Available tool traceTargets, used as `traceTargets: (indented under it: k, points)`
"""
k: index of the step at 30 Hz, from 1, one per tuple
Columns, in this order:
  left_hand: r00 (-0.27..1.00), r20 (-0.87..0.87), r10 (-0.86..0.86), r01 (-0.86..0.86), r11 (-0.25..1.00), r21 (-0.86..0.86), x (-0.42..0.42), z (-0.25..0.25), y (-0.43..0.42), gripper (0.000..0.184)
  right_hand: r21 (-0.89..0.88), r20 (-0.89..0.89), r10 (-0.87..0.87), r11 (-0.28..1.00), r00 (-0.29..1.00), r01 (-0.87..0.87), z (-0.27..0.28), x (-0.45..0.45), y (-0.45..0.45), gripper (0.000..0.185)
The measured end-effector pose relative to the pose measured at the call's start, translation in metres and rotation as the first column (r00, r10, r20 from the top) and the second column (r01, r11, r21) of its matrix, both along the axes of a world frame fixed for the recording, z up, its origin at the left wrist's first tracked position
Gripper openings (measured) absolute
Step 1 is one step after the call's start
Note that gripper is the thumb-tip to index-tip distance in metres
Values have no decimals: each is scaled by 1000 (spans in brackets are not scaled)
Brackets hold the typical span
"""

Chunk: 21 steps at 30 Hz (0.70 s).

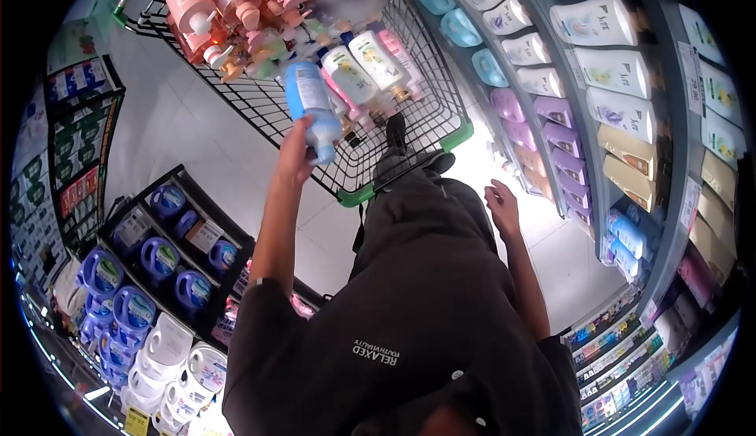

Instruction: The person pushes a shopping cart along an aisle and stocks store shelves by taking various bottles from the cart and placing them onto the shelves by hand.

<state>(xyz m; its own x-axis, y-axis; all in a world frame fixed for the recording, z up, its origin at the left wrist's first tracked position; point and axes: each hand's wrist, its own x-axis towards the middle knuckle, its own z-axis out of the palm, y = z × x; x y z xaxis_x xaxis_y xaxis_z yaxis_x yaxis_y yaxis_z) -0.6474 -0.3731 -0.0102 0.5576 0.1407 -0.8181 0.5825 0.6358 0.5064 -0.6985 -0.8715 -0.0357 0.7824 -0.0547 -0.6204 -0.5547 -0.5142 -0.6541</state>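
The left hand [296, 151] has its grip wrapped around a translucent blue plastic bottle [305, 94], the pale-blue cap [324, 154] just right of the grip, while the right hand [504, 208], well apart, has loosely bent fingers holding nothing visible. Beyond the left grip spreads a black wire shopping cart with green plastic corners [361, 195], carrying flat white plastic bottles [349, 75] to its right and pink pump-topped bottles [189, 1] farther ahead. Firm hold on the bottle's body, keeping the capped end clear of the wires, seems best.
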Motion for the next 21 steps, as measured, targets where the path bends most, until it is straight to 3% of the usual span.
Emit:
traceTargets:
  k: [1, 3, 5, 7, 8, 10, 11, 12, 13, 15, 18, 20, 21]
  points:
    - [989, 1, -147, 147, 989, 5, -11, 11, -3, 51, 47, 10, -15, 999, 1000, 14, 13, 14, 20, 40]
    - [948, 199, -249, 231, 967, 109, -29, 41, -27, 51, 321, -109, -99, 938, 989, 129, 49, 44, 58, 41]
    - [755, 419, -505, 405, 861, 307, -22, 83, -43, 62, 607, -239, -61, 769, 969, 198, 80, 71, 76, 39]
    - [509, 522, -684, 420, 727, 543, -10, 121, -61, 71, 761, -337, 70, 607, 939, 228, 119, 95, 89, 58]
    - [299, 510, -806, 341, 590, 732, 4, 143, -70, 75, 825, -292, 119, 533, 949, 187, 136, 98, 90, 62]
    - [-111, 304, -946, 16, 304, 953, 42, 194, -93, 85, 887, -454, 164, 179, 876, 426, 170, 89, 82, 66]
    - [-264, 176, -948, -123, 215, 969, 58, 220, -109, 77, 841, -530, 224, 17, 818, 540, 187, 85, 78, 68]
    - [-377, -20, -926, -250, 81, 965, 69, 244, -126, 72, 845, -528, 39, 126, 848, 520, 217, 71, 72, 72]
    - [-431, -171, -886, -406, 21, 914, 77, 259, -149, 66, 823, -498, -147, 231, 855, 519, 243, 55, 66, 77]
    - [-387, -307, -870, -660, 29, 751, 82, 266, -202, 63, 969, -34, 130, 247, 991, 0, 205, 52, 20, 93]
    - [-262, -348, -900, -760, -29, 649, 87, 264, -260, 62, 988, -92, -57, 117, 994, 98, 179, 21, -25, 87]
    - [-245, 48, -968, -286, 119, 951, 73, 244, -299, 63, 986, -121, -195, 86, 973, 140, 163, 3, -57, 81]
    - [-150, 220, -964, -11, 224, 974, 64, 227, -318, 64, 985, -136, -260, 69, 956, 159, 156, -5, -75, 79]
